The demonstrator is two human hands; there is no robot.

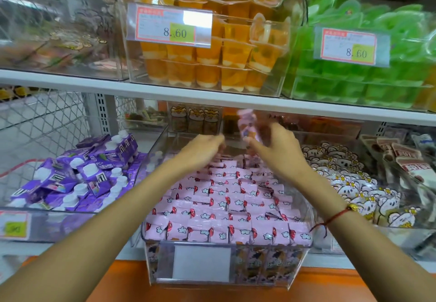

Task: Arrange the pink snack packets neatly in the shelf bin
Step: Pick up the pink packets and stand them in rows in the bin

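Both arms reached forward over a clear plastic bin (151,249) that sat on the lower shelf, its front wall carrying a blank white label holder (201,264). The bin was filled with pink snack packets (221,207), lying in rough rows across the top, each printed with a white cloud and a red mark; more packets stood upright behind the front wall.

The right hand (271,146) was raised above the back of the bin and pinched one pink packet (246,124) between thumb and fingers, holding it upright and clear of the pile; the packet was blurred. A red string bracelet (335,216) circled the right wrist. The left hand (205,146) hovered just beside it, over the rear rows, with its fingers bent toward the held packet. The fingertips were blurred, so I could not tell whether they gripped anything.

To the left of the bin lay purple pouches with white caps (77,179) in another clear bin. To the right were packets printed with white cartoon animals (349,183), and further right some brown-and-white packets (405,160). On the shelf above stood clear bins of orange jelly cups (212,49) and green jelly cups (354,82), each with a price tag reading 8.60 (175,33).
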